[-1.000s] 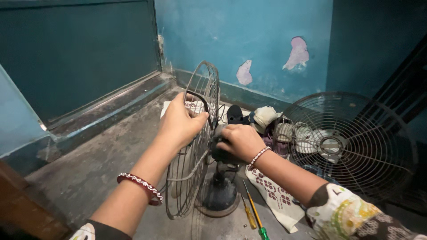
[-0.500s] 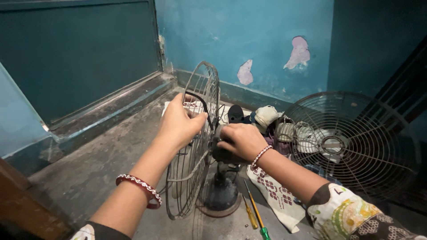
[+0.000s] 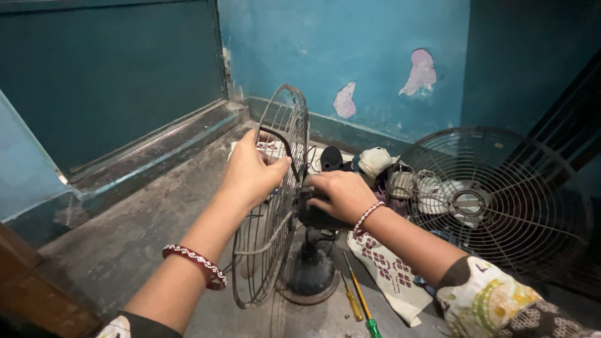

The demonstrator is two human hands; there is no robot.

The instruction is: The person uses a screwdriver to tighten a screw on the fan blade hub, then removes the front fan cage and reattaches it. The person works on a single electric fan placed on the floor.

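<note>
We are keeping almost the same pose as a moment ago: near the middle of the frame, our left hand is still pressing flat against the wire guard of the small table fan, fingers curled loosely around its wires, while our right hand is staying wrapped tightly over the dark motor housing. The fan is standing upright on its round base at lower centre. Only tiny shifts are showing, so the grip is simply settling. Two screwdrivers are lying just right of the base, beside a patterned cloth; a larger fan guard is leaning at right.
</note>
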